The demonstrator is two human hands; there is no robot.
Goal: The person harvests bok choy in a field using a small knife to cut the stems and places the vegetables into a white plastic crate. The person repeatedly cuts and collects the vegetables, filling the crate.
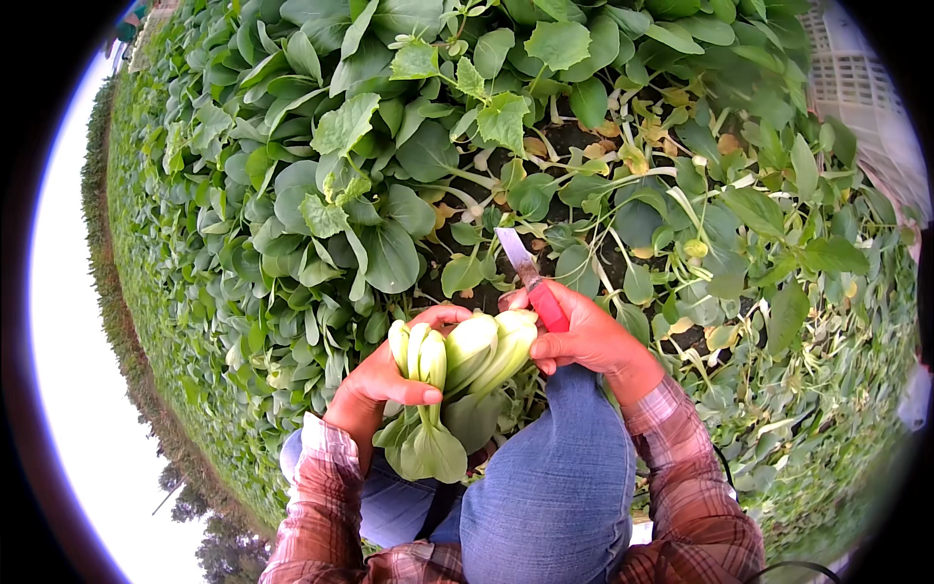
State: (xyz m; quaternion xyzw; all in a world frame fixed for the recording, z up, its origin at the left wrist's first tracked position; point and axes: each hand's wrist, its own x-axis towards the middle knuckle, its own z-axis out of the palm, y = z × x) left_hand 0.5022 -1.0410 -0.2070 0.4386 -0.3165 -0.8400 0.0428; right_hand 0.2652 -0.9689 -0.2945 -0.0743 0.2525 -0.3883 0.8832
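My left hand is closed around several pale green bok choy heads, their leaves hanging down over my lap. At the right end of the bunch, my right hand grips the red handle of a knife and also touches the base of one head with its fingertips. The short metal blade points up and to the left, away from the bok choy, with dark dirt near the handle. Both hands are just above my knee, in front of the standing plants. Part of the fingers of my left hand is hidden behind the heads.
Dense standing bok choy fills the left and top. Cut stalks and yellowed leaves lie on dark soil at the right. A lobed-leaf vine grows among the plants. A white plastic crate stands at the upper right.
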